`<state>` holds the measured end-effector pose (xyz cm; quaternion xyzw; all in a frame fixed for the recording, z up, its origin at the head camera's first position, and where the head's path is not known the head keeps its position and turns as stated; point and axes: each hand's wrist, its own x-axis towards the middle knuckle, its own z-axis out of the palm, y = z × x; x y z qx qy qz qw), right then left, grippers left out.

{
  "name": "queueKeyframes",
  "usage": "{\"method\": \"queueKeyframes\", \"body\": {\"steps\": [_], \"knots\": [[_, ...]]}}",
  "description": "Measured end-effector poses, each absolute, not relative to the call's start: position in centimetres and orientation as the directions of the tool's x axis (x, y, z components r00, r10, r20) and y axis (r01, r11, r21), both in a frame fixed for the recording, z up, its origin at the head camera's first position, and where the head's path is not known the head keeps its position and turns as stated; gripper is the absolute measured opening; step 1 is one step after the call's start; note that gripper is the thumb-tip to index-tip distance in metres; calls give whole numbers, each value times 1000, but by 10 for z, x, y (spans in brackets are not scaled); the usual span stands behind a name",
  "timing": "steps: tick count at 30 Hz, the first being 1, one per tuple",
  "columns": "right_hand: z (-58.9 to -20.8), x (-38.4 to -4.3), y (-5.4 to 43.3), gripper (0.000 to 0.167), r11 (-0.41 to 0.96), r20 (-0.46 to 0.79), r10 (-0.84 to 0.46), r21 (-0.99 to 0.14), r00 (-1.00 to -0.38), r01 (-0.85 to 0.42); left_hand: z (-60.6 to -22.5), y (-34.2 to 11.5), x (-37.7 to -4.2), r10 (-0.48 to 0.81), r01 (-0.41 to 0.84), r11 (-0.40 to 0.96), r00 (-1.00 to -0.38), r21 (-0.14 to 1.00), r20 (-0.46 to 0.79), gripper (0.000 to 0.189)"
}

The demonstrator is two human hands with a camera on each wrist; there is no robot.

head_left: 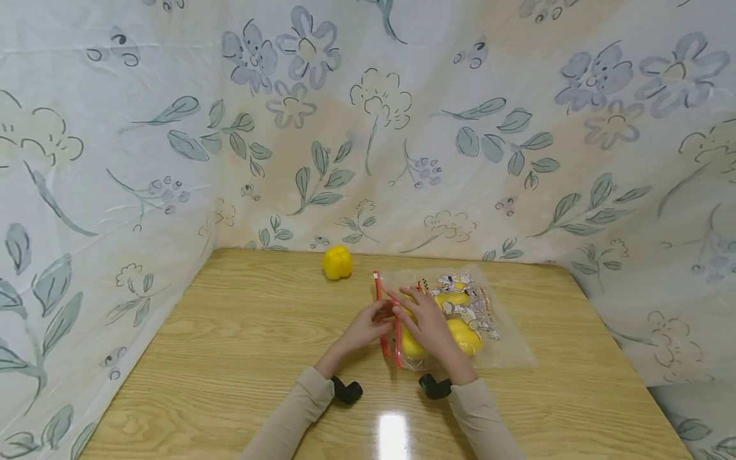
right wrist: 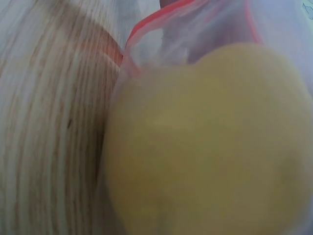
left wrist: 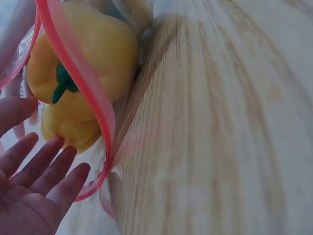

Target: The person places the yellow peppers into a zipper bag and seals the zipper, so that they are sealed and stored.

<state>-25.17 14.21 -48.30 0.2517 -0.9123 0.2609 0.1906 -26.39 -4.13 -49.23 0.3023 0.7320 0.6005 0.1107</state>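
Observation:
A clear zip bag (head_left: pixel 506 348) with red seal strips and printed cartoon figures lies on its side, its mouth facing left. Inside are several yellow bell peppers (head_left: pixel 464 337); one shows a green stem (left wrist: pixel 62 84) towards the mouth in the left wrist view. My left hand (head_left: pixel 368 327) is at the bag's mouth, its fingers spread near the red strip (left wrist: pixel 80 76) and no pepper in its grasp. My right hand (head_left: pixel 428 322) lies over the bag's top, fingers extended near the strip. A blurred pepper (right wrist: pixel 205 147) fills much of the right wrist view.
Another yellow bell pepper (head_left: pixel 337 262) stands outside the bag at the table's back edge. The wooden table (head_left: pixel 230 345) meets a floral cloth (head_left: pixel 356 140) behind and at the sides. Black wrist devices (head_left: pixel 347 390) sit by both cuffs.

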Motion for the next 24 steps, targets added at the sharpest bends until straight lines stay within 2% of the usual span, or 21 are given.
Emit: {"method": "queueKeyframes", "body": {"steps": [8,24], "knots": [[-482,-251,141,37,741,473,-357,-382,-805,-553,-492,-45,-264,560,276,118,-812,954,165,43],[-482,-252,142,37,748,461,-359,-378,-811,-546,-484,-66,-267,544,334,158,-815,929,200,45]]}}
